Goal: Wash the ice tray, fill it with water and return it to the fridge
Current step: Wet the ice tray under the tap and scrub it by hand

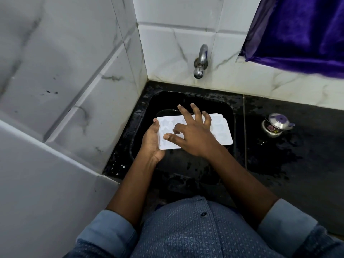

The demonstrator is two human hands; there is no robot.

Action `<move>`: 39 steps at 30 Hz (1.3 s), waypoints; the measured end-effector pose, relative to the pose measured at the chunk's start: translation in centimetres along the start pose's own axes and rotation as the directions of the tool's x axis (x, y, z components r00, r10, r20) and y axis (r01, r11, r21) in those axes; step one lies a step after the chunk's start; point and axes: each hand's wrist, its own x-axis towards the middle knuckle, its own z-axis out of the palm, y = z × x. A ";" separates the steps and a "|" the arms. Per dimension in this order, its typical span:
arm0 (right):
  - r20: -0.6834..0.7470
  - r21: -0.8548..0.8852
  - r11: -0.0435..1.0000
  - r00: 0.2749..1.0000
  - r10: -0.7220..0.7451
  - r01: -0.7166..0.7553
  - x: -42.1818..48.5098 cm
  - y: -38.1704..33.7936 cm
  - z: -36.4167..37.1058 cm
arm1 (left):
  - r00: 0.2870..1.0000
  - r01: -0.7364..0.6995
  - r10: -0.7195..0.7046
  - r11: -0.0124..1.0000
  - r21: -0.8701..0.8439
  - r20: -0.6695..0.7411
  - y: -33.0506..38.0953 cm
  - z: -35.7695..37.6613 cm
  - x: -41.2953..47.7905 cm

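At 9 o'clock of the view stands a wall of grey marbled tiles (61, 94), which meets a white tiled wall at the back. In the corner between them lies a black sink (228, 110), sunk into a dark wet desk (301, 155).

The left hand (151, 140) comes up from 6 o'clock and holds the white ice tray (222, 131) by its short end at 9 o'clock of the tray. Its fingers are closed around this end from below, and the thumb lies on the rim at the upper corner. The tray is above the sink basin, about level, with its moulded hollows facing up; some of them have a star form.

The right hand (193, 133) lies on top of the tray, over its middle part. Its fingers (186, 111) are spread and loose, they grasp nothing; the thumb and the tips touch the hollows.

At 12 o'clock of the tray, a steel tap (200, 61) hangs from the white wall above the sink. I can not see water running from it.

At 3 o'clock of the sink, well apart from it, a small steel pot with a purple knob (277, 125) stands on the desk. At 1 o'clock of the view hangs a purple cloth (301, 32).
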 end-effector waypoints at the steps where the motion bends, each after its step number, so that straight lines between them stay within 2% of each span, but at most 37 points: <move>1: -0.004 -0.003 1.000 1.000 0.003 -0.003 0.0 0.0 0.0 | 1.000 -0.003 0.003 1.000 0.004 -0.002 0.0 0.0 0.0; 10: -0.033 -0.001 1.000 0.999 -0.024 0.024 0.0 0.1 0.2 | 1.000 -0.005 0.005 1.000 0.007 0.018 0.3 -0.3 -0.3; 24: 0.020 0.021 1.000 1.000 -0.023 0.023 -0.5 -0.3 0.2 | 1.000 0.005 -0.005 1.000 -0.001 0.001 0.3 -0.2 -0.7; 28: 0.078 0.066 0.997 0.996 -0.038 0.032 -0.5 0.4 0.4 | 0.999 0.025 -0.025 1.000 -0.018 0.025 0.5 -0.7 -0.3; 33: -0.034 0.157 0.987 0.999 -0.037 0.042 -0.7 2.7 -0.2 | 1.000 0.017 -0.018 0.999 -0.040 -0.006 0.5 -0.4 -0.5; 39: -0.046 0.050 0.999 0.999 -0.017 0.019 -1.3 4.2 -0.4 | 0.998 -0.013 0.011 1.000 -0.028 -0.060 0.6 -0.8 -0.1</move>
